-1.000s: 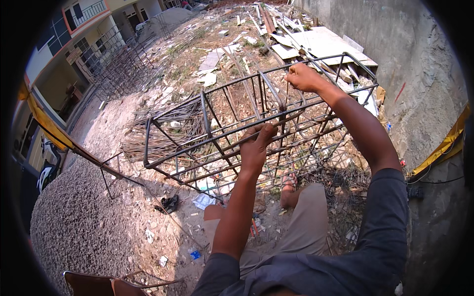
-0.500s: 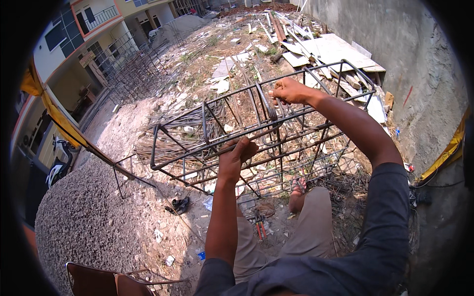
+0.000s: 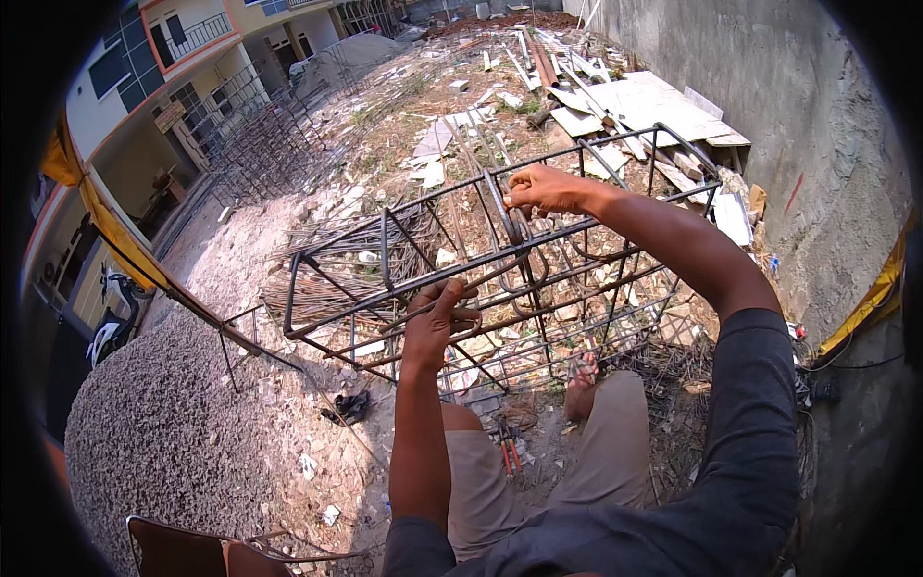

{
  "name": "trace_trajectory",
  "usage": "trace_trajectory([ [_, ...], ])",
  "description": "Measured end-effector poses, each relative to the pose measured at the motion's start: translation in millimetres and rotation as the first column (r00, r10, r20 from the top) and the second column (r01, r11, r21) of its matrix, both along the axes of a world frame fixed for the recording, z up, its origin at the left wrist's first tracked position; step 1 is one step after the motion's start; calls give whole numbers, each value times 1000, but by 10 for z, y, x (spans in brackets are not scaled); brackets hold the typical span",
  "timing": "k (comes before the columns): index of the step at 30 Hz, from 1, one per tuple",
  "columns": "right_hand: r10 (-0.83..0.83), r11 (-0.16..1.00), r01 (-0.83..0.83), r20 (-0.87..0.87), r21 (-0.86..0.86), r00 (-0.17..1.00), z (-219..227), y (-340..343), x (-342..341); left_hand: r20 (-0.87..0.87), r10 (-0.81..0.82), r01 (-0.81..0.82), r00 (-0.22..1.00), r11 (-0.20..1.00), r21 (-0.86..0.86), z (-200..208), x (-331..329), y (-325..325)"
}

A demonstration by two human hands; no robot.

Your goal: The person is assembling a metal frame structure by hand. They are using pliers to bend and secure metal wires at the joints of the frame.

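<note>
Handling the reinforcement cage point(image 3: 481, 263): the open rectangular steel frame extends lengthwise across the front of the body, over rubble-strewn ground.
Left hand point(image 3: 443, 313): fingers and thumb closed narrowly about a slim steel rod point(image 3: 496, 273), just below the cage's near upper bar and left of its centre.
Right hand point(image 3: 541, 189): back of the hand uppermost, fingers bunched at the grouped stirrups point(image 3: 515, 231); whether they pinch a bar cannot be told.
Stirrup spacing: grouped closely near mid-length, with wider-spaced rings to either side.
Bracing: the left hand should probably hold firm and low, limiting rocking while the right hand works.
Ring alignment: best managed one ring at a time, square to the long bars, so that corners do not snag.
Finger clearance: fingertips are best placed outside the gaps between neighbouring rings; pinching is the likely hazard.
Footing: the foot point(image 3: 582, 383) stands near the lower bars; bar ends could catch it.
Ground items: a red-handled tool point(image 3: 507, 455) lies between the legs; a rod pile point(image 3: 336, 284) lies beyond the cage's left part.
</note>
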State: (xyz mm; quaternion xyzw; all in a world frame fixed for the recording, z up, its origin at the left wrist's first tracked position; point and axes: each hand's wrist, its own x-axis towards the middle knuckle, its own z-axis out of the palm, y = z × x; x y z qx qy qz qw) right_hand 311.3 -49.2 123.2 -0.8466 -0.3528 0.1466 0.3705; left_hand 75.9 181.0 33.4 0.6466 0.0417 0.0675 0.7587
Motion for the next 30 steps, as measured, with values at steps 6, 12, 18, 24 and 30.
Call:
trace_trajectory([
  [6, 14, 989, 14, -186, 147, 983, 81, 100, -200, 269, -62, 125, 961, 967, -224, 7, 14, 17],
  [12, -36, 999, 36, 0, 3, 999, -37, 2, -41, 361, -90, 227, 928, 906, -358, -244, 266, 138],
  [18, -84, 995, 84, 18, -47, 996, 124, 7, -313, 424, -142, 327, 895, 854, -404, -363, 356, 174],
  [24, -121, 991, 122, 21, -63, 992, 154, 13, -337, 476, -193, 407, 858, 822, -400, -477, 440, 214],
  [30, -108, 992, 106, 25, 63, 994, 81, 14, -307, 471, -197, 391, 860, 847, -359, -465, 390, 220],
])
